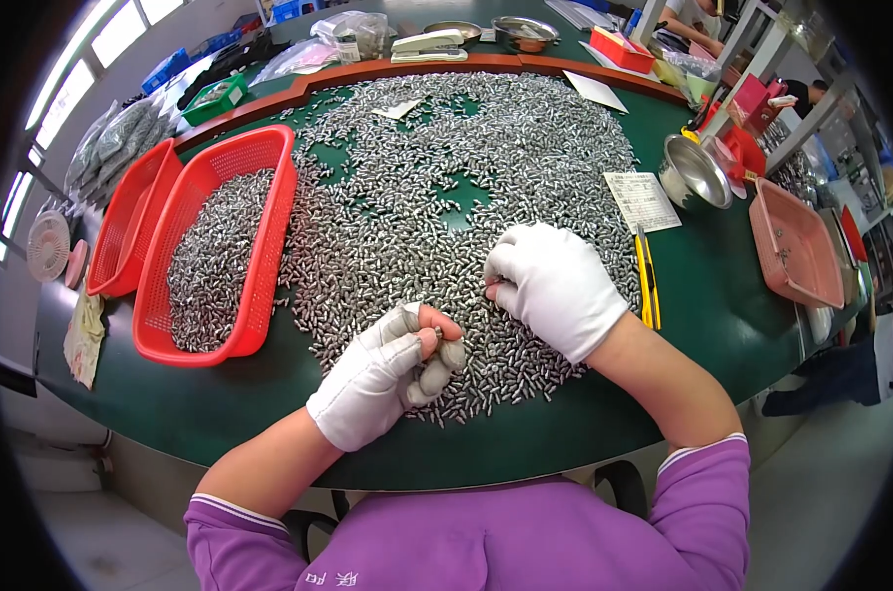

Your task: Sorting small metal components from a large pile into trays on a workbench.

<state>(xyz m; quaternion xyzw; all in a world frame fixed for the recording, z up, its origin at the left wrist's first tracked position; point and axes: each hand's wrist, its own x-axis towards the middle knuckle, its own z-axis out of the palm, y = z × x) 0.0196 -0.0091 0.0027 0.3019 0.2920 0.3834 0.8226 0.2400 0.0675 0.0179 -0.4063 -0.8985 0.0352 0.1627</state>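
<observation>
Small silvery bullet-shaped metal parts (387,236) lie in a wide, loose layer over the green table in front of me. My left hand (382,374), in a white glove with bare thumb and index tips, is closed near the front edge of the layer. Between those tips it pinches a small metal part (437,332); the greyed glove fingers curl beneath. Farther right, my right hand (555,286) reaches down into the layer, gloved the same way. Its thumb and index tips are pressed together at the parts, and anything between them is hidden.
At left, a red plastic basket (281,212) holds more metal parts, beside a second red basket (121,246). On the right are a yellow utility knife (647,281), a printed paper slip (643,201), a steel bowl (697,172) and a pink tray (796,241). A wooden ledge (427,65) bounds the back.
</observation>
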